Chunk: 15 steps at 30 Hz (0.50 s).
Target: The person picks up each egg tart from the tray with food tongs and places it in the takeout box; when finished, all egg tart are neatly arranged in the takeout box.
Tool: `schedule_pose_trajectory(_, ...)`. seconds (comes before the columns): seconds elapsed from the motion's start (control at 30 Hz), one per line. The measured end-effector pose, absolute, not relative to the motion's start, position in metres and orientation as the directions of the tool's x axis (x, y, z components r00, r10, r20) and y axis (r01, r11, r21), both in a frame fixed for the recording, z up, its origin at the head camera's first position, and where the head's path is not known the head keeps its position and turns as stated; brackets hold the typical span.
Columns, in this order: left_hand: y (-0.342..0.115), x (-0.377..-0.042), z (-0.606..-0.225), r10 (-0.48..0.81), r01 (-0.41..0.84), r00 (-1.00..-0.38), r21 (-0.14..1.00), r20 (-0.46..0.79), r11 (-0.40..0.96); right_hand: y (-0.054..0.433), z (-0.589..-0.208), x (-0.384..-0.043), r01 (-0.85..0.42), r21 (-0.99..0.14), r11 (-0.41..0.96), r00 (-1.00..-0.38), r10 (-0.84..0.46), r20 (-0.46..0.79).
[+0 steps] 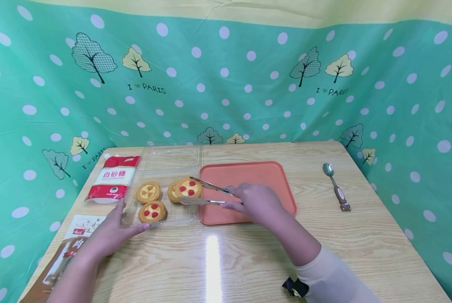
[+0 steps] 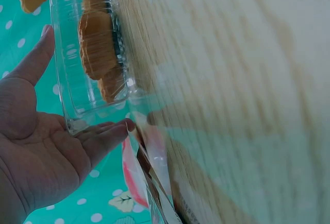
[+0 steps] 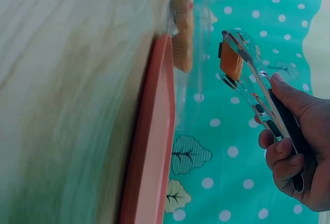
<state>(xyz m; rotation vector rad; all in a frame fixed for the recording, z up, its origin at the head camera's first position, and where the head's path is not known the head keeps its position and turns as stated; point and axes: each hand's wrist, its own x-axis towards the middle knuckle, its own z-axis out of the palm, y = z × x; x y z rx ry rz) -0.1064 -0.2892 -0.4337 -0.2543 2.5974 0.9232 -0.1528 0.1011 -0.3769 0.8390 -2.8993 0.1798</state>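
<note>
My right hand (image 1: 261,203) grips metal tongs (image 3: 268,100) with dark handles. Between the tong tips is a round tart (image 3: 231,62) with red dots, raised above the clear plastic container (image 1: 180,213). In the head view this tart overlaps another pale-topped tart (image 1: 172,192) in the container. A tart with a cross-like pattern (image 1: 148,192) and a red-dotted one (image 1: 152,211) sit at the container's left side. My left hand (image 1: 110,233) rests against the container's near left corner, thumb and fingers spread and fairly straight, as the left wrist view shows.
Right of the container lies a pink tray (image 1: 248,170). The container's clear lid (image 1: 174,159) is folded back behind it. A sugar bag (image 1: 112,180) and a brown-and-white packet (image 1: 60,261) lie at left. A spoon (image 1: 336,187) lies at far right. Polka-dot cloth (image 1: 226,84) encloses the table.
</note>
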Motion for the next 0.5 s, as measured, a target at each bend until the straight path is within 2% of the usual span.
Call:
schedule_pose_trajectory(0.2, -0.289, -0.106, -0.435, -0.046, -0.292, -0.915, 0.579, -0.401, 0.761, 0.092, -0.382, -0.148, -0.588, -0.058, 0.807, -0.804, -0.575, 0.153)
schedule_pose_trajectory(0.5, -0.291, -0.108, -0.436, -0.053, -0.31, -0.907, 0.575, -0.418, 0.757, 0.081, -0.386, -0.145, -0.595, -0.049, 0.802, -0.803, -0.59, 0.082)
